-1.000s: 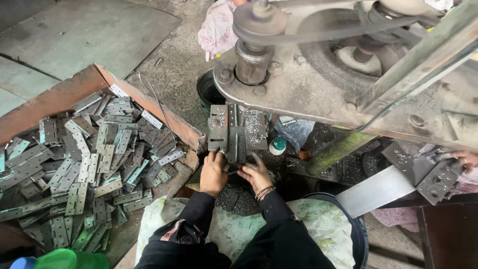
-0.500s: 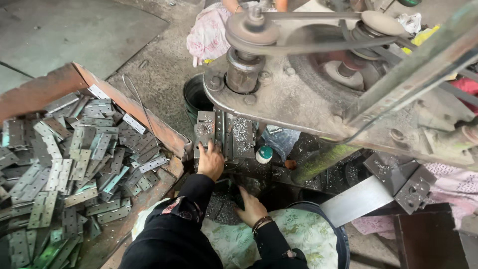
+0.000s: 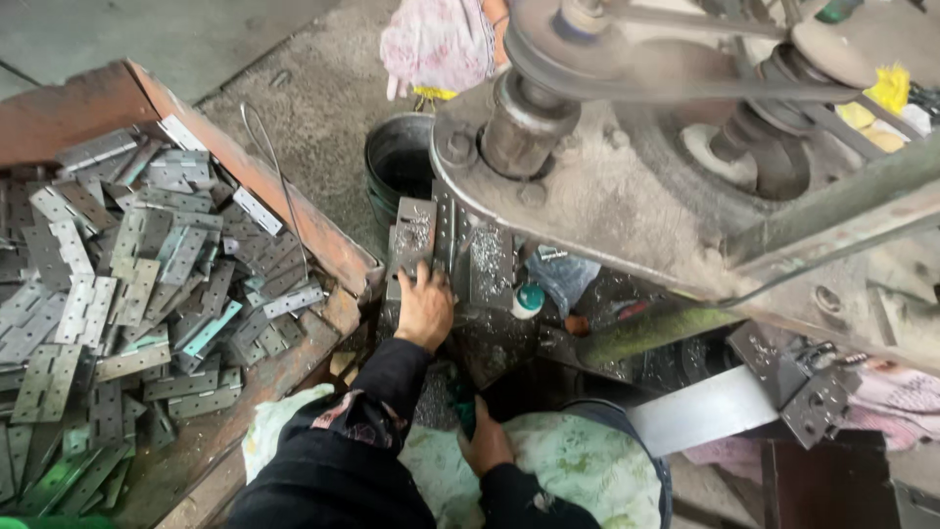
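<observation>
Filling wooden tray (image 3: 323, 230), grey metal hinges (image 3: 127, 284)

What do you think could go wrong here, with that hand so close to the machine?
The left hand rests on the metal block right beneath the spinning pulley and belt, so fingers or the dark sleeve might get caught or crushed. Metal shavings on the tooling could cut bare skin. The right hand reaches low out of the line of sight, so a sharp piece there could go unnoticed.
</observation>
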